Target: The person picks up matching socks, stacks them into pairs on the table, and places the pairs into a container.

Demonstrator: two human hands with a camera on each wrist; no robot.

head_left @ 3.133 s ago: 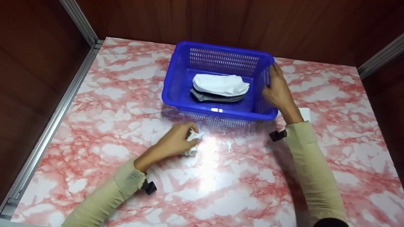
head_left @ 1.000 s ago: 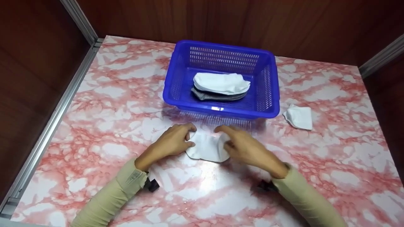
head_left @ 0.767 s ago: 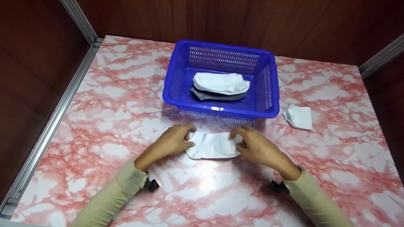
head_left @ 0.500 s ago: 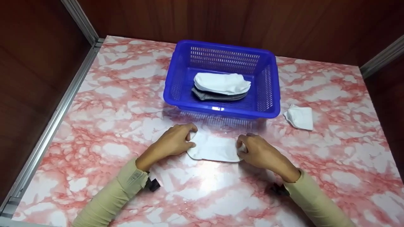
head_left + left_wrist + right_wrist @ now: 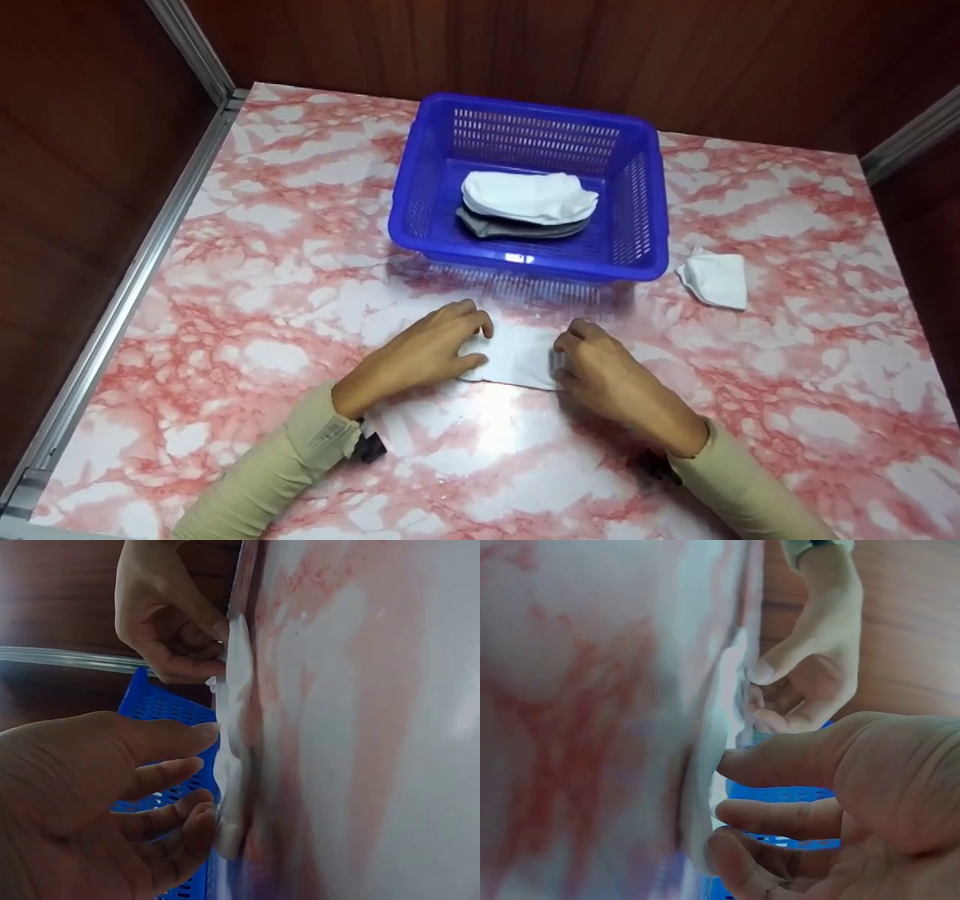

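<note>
A white sock [image 5: 517, 356] lies flat on the marbled table in front of the basket, a thin dark line along its near edge. At its left end, my left hand [image 5: 427, 349] touches it with loosely bent, spread fingers; the left wrist view shows the thumb [image 5: 191, 736] apart from the fingers. Curled fingers of my right hand [image 5: 607, 375] pinch the right end, where a greyish bit shows beside them. Both ends of the sock are partly covered by the hands.
Behind the hands stands a blue plastic basket [image 5: 525, 262] holding a white sock [image 5: 529, 196] on top of dark grey socks [image 5: 517, 229]. A folded white sock [image 5: 716, 279] lies right of the basket. Dark wood panels [image 5: 540, 52] enclose the table [image 5: 225, 315].
My right hand has left the basket's rim and come to the sock, which was bunched and now lies spread. Just now, my left hand has shifted right along it.
</note>
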